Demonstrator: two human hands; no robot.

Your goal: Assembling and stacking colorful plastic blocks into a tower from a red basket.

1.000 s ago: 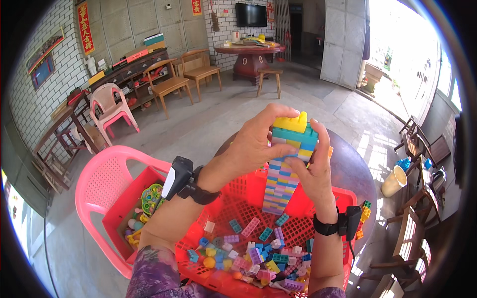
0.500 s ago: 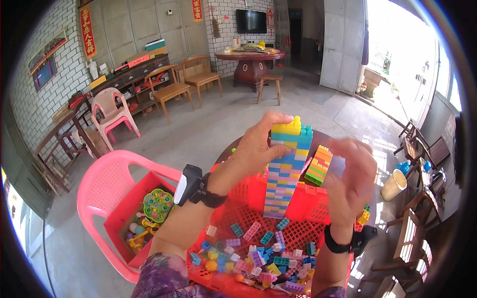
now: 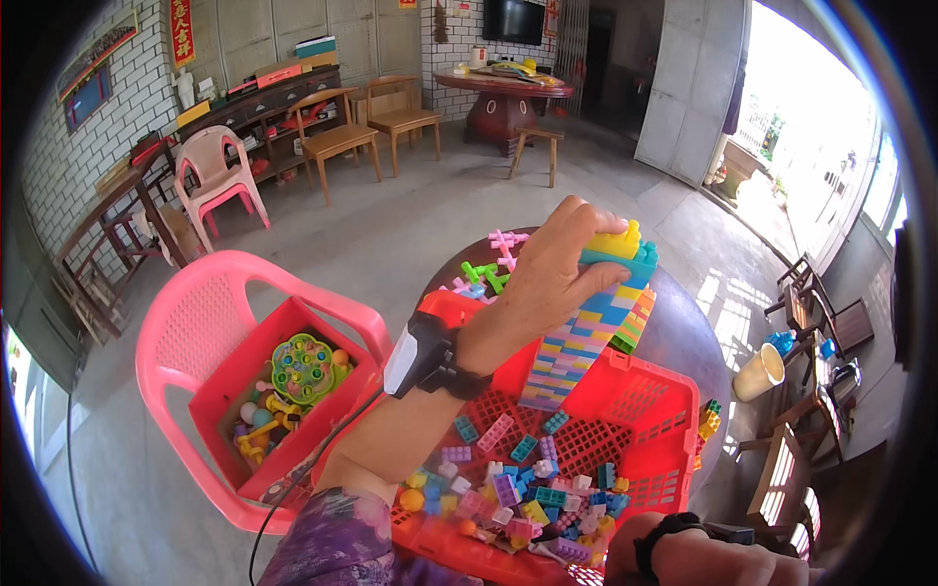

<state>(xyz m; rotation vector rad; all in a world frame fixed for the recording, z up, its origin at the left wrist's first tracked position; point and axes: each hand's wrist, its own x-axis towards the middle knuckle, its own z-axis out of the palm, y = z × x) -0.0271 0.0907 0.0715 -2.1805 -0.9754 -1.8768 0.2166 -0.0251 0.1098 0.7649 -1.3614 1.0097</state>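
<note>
My left hand [image 3: 562,259] is closed around the top of a tall tower of toy building blocks [image 3: 572,347], thumb on the near side and fingers over the top. The tower is built of blue, yellow, pink and purple courses, with a teal layer and a yellow block [image 3: 611,242] on top. It leans to the right in the picture, its foot in a red plastic basket [image 3: 669,391]. Loose blocks [image 3: 506,490] of many colours lie in the basket. My right hand [image 3: 718,559] is low at the right, beyond the basket's near corner; its fingers are hidden.
A dark round table [image 3: 689,327] bears the basket, a second block stack [image 3: 630,327] behind the tower, and green and pink toy pieces [image 3: 498,278]. On the left, a pink plastic chair [image 3: 181,313] holds a red box [image 3: 220,405] of toys. Wooden stools [image 3: 782,469] stand right.
My right hand has gone from beside the tower's top down to the lower right. My left hand keeps its grip; the tower tilts more to the right in the shifted view.
</note>
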